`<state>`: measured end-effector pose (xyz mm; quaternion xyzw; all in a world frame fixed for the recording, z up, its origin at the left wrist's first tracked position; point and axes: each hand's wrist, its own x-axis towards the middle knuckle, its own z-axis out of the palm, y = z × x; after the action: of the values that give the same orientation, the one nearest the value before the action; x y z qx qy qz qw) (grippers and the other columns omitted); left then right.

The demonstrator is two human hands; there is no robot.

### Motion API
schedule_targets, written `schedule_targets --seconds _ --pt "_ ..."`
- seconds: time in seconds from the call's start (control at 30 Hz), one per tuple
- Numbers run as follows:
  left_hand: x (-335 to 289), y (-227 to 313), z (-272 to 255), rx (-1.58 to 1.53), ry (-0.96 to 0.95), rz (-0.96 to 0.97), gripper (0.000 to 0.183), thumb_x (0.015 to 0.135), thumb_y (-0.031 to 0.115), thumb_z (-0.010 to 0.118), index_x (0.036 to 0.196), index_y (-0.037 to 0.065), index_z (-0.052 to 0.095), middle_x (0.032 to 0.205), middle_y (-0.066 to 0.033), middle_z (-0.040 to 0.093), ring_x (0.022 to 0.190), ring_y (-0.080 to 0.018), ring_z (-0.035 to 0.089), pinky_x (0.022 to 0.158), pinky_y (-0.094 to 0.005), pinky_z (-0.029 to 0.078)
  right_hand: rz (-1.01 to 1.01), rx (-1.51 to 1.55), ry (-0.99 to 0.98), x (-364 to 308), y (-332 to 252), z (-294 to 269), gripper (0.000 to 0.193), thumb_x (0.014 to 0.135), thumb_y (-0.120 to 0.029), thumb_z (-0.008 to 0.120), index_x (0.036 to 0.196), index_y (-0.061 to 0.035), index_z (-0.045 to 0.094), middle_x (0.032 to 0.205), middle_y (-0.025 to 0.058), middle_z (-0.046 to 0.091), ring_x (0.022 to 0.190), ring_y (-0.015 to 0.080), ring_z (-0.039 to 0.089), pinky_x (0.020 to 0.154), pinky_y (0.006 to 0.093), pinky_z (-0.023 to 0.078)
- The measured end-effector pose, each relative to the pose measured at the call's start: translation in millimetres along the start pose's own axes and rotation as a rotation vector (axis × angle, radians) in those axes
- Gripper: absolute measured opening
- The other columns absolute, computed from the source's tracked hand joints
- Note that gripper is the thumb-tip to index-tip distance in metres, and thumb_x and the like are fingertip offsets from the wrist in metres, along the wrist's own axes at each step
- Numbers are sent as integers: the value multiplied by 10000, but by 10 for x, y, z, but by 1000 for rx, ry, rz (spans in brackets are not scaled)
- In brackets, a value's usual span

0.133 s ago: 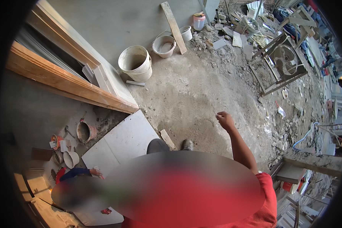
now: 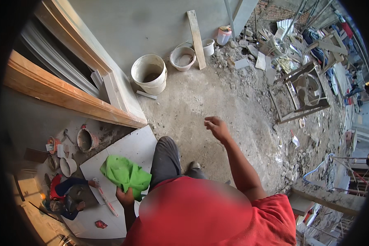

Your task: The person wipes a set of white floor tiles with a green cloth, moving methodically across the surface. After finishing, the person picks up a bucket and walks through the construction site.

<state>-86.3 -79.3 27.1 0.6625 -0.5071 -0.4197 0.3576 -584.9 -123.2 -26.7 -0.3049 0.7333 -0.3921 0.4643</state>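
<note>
A green cloth (image 2: 126, 171) is being clutched in the left hand (image 2: 126, 197), presumably against slipping, the empty right hand (image 2: 218, 128) being held half-curled.

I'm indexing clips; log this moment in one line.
left hand: holding green cloth; right hand: over floor, nothing visible held; big bucket: upright

The left fingers (image 2: 119, 193) hold a green cloth (image 2: 127, 173) above white tiles (image 2: 125, 142); the right fingers (image 2: 210, 122) curl above dirt (image 2: 201, 98).
</note>
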Motion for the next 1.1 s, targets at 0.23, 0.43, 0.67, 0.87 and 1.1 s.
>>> schedule_targets --seconds 0.23,0.43,0.67,0.87,1.1 --pt "2853 1292 2539 169 -417 465 273 809 152 758 1021 14 654 928 -191 702 892 -368 696 757 -426 536 -208 -130 -274 1307 -1413 722 486 986 -376 647 1303 -9 625 1170 180 715 1070 267 684 922 381 525" --pt "3776 2726 3103 -32 -605 700 216 804 185 758 907 65 612 824 -131 618 789 -384 633 672 -464 508 54 -124 -25 1924 -2145 -312 539 972 -400 672 1303 22 621 1165 153 713 1069 229 676 929 352 517" --pt "4258 3095 3729 150 -824 889 270 753 128 719 989 59 606 1020 -150 627 983 -384 623 847 -473 527 90 569 -141 2678 -2604 -344 576 1001 -411 613 1426 -34 515 1294 129 636 1189 235 602 979 405 495" --pt "4687 3062 4021 226 -702 560 403 749 153 729 1117 23 628 1136 -176 633 1122 -385 597 957 -440 494 101 518 -263 4040 -2622 117 289 986 -107 593 1241 29 609 1113 88 700 948 182 680 845 311 542" --pt "4880 3366 4218 46 -289 -12 574 808 139 726 1349 9 584 1327 -142 603 1213 -278 580 1045 -450 435 -112 182 -588 5216 -3106 -270 268 955 -129 651 1192 -12 698 1082 73 733 972 170 663 889 339 525"
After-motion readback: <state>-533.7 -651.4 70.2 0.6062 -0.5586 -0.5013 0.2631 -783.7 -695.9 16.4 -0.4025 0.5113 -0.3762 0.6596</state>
